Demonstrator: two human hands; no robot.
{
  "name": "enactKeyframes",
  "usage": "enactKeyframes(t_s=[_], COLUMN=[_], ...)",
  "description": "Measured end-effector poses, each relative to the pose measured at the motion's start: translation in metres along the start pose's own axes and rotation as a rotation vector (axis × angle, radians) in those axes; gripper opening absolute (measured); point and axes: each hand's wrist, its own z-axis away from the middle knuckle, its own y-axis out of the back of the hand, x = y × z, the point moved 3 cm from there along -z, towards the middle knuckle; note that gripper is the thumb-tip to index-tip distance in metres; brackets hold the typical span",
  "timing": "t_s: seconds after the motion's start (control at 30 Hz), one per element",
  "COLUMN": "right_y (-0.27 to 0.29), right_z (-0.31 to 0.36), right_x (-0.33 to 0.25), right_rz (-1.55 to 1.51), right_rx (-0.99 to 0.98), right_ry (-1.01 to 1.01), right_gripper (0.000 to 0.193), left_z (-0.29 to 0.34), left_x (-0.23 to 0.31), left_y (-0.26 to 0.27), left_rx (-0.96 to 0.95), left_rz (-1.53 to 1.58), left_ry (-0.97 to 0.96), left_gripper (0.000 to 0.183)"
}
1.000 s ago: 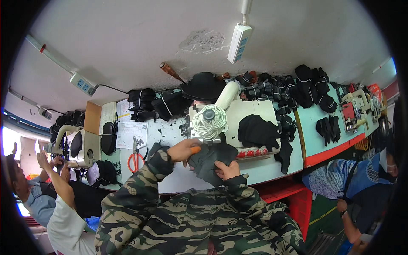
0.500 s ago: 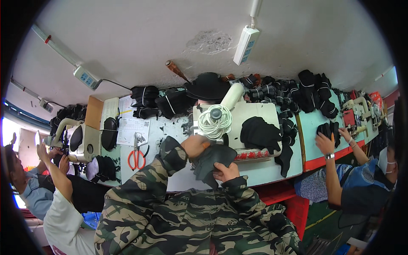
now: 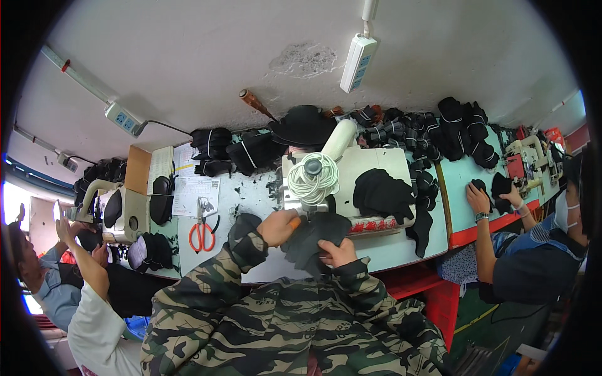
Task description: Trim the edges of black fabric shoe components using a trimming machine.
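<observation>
A dark grey, flat cut piece of leather or fabric [image 3: 320, 235] hangs in front of the sewing-type machine [image 3: 342, 141], just under its head. My right hand [image 3: 338, 252] pinches its right side, thumb on top. On the opposite side my left hand [image 3: 279, 227], with an orange cover on one finger, is closed at the piece's left edge; its fingertips are partly hidden. A coil of white cord [image 3: 311, 182] rests around the machine's top. To its right, a stack of black cut pieces [image 3: 380, 193] lies on the pale machine bed.
Orange-handled scissors [image 3: 202, 235] lie left of my sleeve. Tied black bundles [image 3: 251, 152] line the wall, with more bundles [image 3: 426, 188] right of the machine. Papers [image 3: 194, 188] lie at the back left. People work at machines on both sides; one holds black pieces [image 3: 500, 188].
My left hand has drawn slightly left and nearer to me. The dark piece has shifted a little with my hands. The worker at right has parted two black pieces.
</observation>
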Motion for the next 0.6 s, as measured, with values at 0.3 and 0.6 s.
enactKeyframes(t_s=[0.3, 0.6], right_y=[-0.015, -0.006], right_z=[0.005, 0.005], right_x=[-0.003, 0.003], right_rz=[-0.144, -0.212], right_rx=[-0.036, 0.039], right_ry=[-0.093, -0.04], right_gripper=[0.028, 0.034], left_z=[-0.025, 0.004], left_x=[-0.003, -0.009], left_y=[-0.006, 0.008], left_rx=[0.233, -0.183], left_rz=[-0.218, 0.358], left_ry=[-0.159, 0.178], left_gripper=[0.027, 0.032])
